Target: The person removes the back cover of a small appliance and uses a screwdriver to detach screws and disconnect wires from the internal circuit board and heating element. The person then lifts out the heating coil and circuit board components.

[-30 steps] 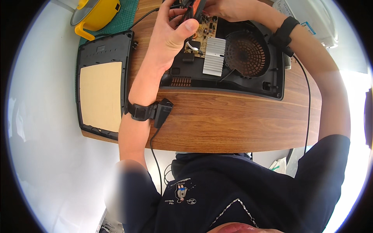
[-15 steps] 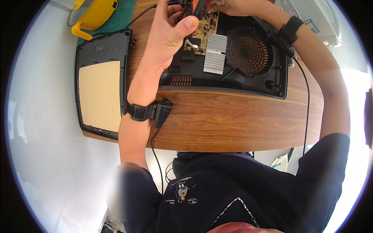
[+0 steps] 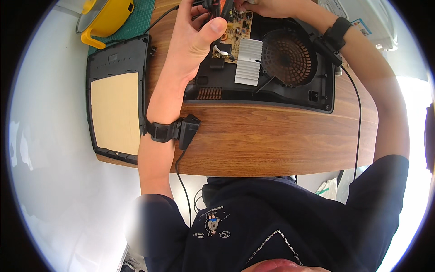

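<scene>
Since the two earlier frames, both hands have drifted toward the far edge of the opened cooker base [image 3: 272, 77], and the whole scene sits a little higher in the view, so the head has tipped slightly. The work itself has not moved on: the same corner of the circuit board [image 3: 235, 34] is under both hands.

Left hand [image 3: 195, 41]: fingers curled, thumb pressed across the near edge of the board at the far left corner of the cooker base. It appears to pinch dark wires or a plug against the board; what exactly it grips cannot be told, since the fingertips run out of the frame.

Right hand [image 3: 263, 7]: at the far edge of the cooker base, just right of the left hand, mostly cut off by the frame. Open or closed cannot be told.

Heat sink [image 3: 248, 61], ribbed and silver, lies just this side of the board; the round fan grille [image 3: 287, 56] is to its right, both untouched.

The detached top panel [image 3: 115, 102] lies flat on the counter [image 3: 272, 140] left of the cooker base. A yellow pot [image 3: 106, 16] stands beyond that panel on a green mat [image 3: 138, 20].

Judgement: the small shift suggests continued fiddling at the board connection, not a completed step.
</scene>
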The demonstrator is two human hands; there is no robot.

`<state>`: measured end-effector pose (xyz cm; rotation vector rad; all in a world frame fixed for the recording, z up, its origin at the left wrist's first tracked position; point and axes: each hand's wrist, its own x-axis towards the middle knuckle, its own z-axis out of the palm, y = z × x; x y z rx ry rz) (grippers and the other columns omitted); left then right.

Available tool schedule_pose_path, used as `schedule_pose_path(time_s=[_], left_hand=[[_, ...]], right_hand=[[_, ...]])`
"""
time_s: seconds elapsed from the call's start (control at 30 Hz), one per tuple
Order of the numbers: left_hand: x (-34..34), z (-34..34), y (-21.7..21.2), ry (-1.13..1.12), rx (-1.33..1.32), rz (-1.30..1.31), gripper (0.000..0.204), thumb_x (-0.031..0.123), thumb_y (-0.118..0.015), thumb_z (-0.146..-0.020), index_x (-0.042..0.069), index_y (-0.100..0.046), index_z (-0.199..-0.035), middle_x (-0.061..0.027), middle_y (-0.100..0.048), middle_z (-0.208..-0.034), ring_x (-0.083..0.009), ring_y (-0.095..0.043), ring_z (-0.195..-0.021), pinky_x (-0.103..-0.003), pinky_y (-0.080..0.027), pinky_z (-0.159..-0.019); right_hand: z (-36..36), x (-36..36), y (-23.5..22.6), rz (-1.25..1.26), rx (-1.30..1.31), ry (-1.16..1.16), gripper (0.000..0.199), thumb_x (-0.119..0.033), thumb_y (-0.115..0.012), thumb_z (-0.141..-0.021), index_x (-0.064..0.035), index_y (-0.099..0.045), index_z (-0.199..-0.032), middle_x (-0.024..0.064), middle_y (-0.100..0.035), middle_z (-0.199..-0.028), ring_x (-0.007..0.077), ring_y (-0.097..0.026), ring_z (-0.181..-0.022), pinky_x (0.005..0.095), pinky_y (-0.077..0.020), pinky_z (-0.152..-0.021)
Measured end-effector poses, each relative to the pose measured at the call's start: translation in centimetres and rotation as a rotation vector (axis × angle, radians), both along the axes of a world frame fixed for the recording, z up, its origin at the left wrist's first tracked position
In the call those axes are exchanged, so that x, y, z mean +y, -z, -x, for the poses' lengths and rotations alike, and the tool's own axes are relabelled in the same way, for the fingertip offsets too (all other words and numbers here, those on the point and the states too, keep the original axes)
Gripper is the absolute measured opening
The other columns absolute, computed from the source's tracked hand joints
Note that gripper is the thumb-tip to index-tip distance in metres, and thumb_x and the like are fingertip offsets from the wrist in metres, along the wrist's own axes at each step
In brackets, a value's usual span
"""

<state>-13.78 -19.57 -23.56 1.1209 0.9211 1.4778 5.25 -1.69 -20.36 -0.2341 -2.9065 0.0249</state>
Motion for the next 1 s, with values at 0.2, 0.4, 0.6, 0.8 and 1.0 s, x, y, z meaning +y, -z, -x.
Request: schedule_pose_path(time_s=[0.2, 0.4, 0.6, 0.8, 1.0], left_hand=[[0.1, 0.6, 0.1, -0.029, 0.005, -0.024, 0.111, 0.060, -0.087, -0.078, 0.009, -0.032, -0.159, -0.0079, -0.054, -0.135, -0.0204, -0.055, -0.126, -0.036, -0.045, -0.106], [-0.4, -0.5, -2.0, 0.169, -0.338, -0.012, 0.081, 0.057, -0.067, -0.096, 0.007, -0.042, -0.154, -0.0078, -0.058, -0.143, -0.0217, -0.058, -0.129, -0.041, -0.048, -0.109], [0.1, -0.5, -1.9, 0.240, -0.326, -0.024, 0.075, 0.058, -0.061, -0.099, 0.007, -0.046, -0.151, -0.0076, -0.060, -0.144, -0.0242, -0.059, -0.129, -0.044, -0.048, -0.109], [-0.1, -0.9, -1.9, 0.134, -0.282, -0.028, 0.074, 0.060, -0.058, -0.100, 0.007, -0.047, -0.151, -0.0073, -0.060, -0.143, -0.0230, -0.057, -0.129, -0.043, -0.047, -0.110], [-0.5, -0.6, -1.8, 0.075, -0.260, -0.032, 0.073, 0.062, -0.054, -0.101, 0.008, -0.047, -0.150, -0.0070, -0.060, -0.142, -0.0218, -0.056, -0.130, -0.041, -0.046, -0.110]], right_hand=[[-0.7, -0.3, -0.4, 0.071, 0.002, -0.005, 0.014, -0.016, -0.072, -0.085, -0.0066, -0.079, -0.093, 0.0125, -0.075, -0.096, 0.0346, -0.070, -0.090, 0.0455, -0.0569, -0.079], [-1.4, -0.1, -0.3, 0.080, 0.054, -0.075, 0.019, -0.016, -0.074, -0.085, -0.0026, -0.078, -0.098, 0.0142, -0.075, -0.100, 0.0349, -0.071, -0.092, 0.0458, -0.0571, -0.081], [-2.1, -0.2, -1.1, 0.094, -0.008, -0.030, 0.022, -0.017, -0.074, -0.085, -0.0031, -0.078, -0.101, 0.0143, -0.074, -0.102, 0.0353, -0.070, -0.096, 0.0466, -0.0565, -0.085], [-2.5, -0.7, -1.7, 0.094, 0.028, 0.031, 0.024, -0.016, -0.075, -0.085, -0.0022, -0.076, -0.104, 0.0161, -0.074, -0.102, 0.0365, -0.070, -0.097, 0.0469, -0.0560, -0.086], [-1.0, -3.0, -3.5, 0.173, 0.124, 0.137, 0.029, -0.012, -0.071, -0.083, 0.0000, -0.072, -0.109, 0.0208, -0.073, -0.100, 0.0394, -0.069, -0.097, 0.0497, -0.0547, -0.084]])
